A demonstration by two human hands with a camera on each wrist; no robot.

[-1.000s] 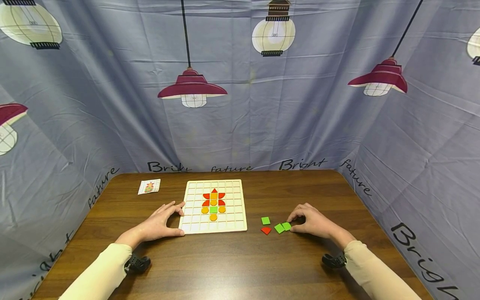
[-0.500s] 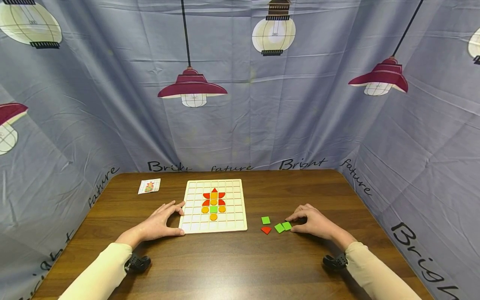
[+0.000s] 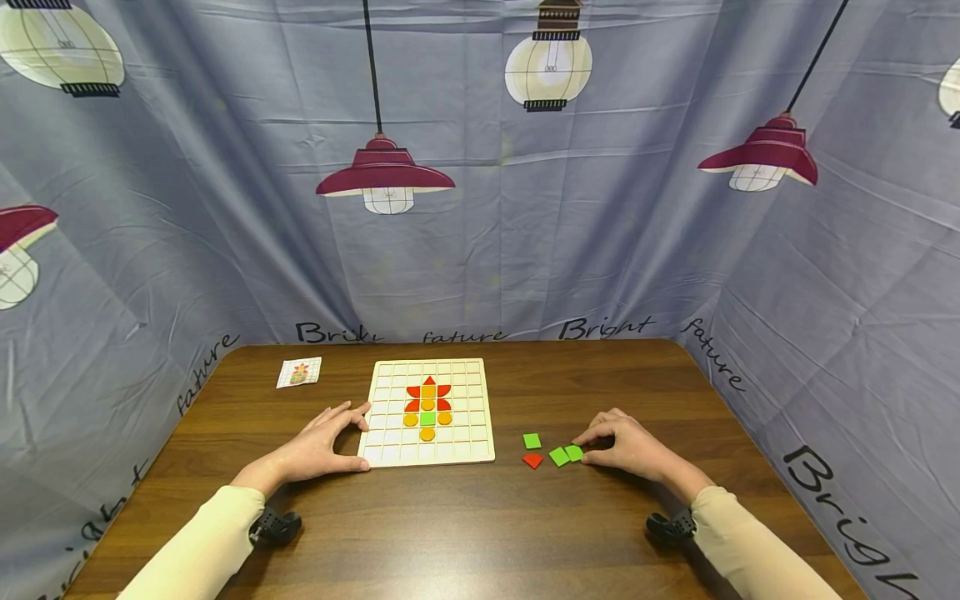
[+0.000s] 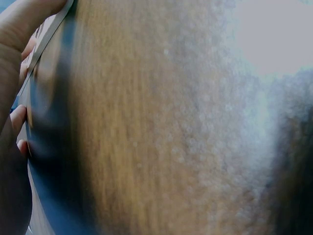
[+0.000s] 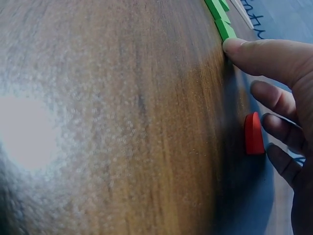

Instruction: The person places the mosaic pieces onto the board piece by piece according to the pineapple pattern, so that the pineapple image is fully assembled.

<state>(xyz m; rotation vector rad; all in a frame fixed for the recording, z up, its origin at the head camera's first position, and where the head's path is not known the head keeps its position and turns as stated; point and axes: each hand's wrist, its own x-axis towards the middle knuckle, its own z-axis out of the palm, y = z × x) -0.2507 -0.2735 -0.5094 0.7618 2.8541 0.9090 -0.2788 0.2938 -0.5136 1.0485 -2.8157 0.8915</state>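
Observation:
My left hand (image 3: pixel 318 450) rests at the left edge of a white gridded board (image 3: pixel 468 433), thumb at the near corner and a bent finger higher up. Red, orange and green pieces form a pattern on it. My right hand (image 3: pixel 626 446) has thumb and index finger at a green square tile (image 3: pixel 573 452), pinching it on the table. In the right wrist view the thumb touches this tile; the index fingertip is hidden. Another green tile (image 3: pixel 559 457) adjoins it. A red piece (image 5: pixel 254 133) lies beneath the right hand's other fingers, hidden in the head view.
Left of these tiles lie a third green square (image 3: pixel 532 441) and a red piece (image 3: pixel 532 461). A small pattern card (image 3: pixel 298 372) lies at the back left of the brown wooden table (image 3: pixel 465 533). Behind the table hangs a lamp-printed curtain (image 3: pixel 465 267).
My right index finger has shifted slightly about the green tile, first to the left, then a little back. The left hand, board and tiles have stayed in place.

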